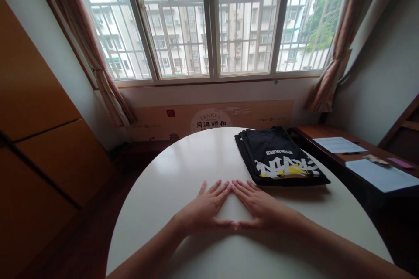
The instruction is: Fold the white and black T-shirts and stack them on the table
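Two bare hands lie flat and empty on a round white table point(170, 170). The left hand point(204, 209) and right hand point(262, 207) are spread wide, fingertips and thumbs meeting to frame a triangle of bare table top (an even, level way to rest them, with the palms low and nothing gripped). Just beside the right hand's fingers sits a folded stack of black cloth point(278, 157), soft and matte with white and yellow print against the glossy surface. Farther right, a dark wooden desk point(327, 130) carries pale sheets of paper point(338, 144), and a barred window point(212, 22) lets in daylight ahead
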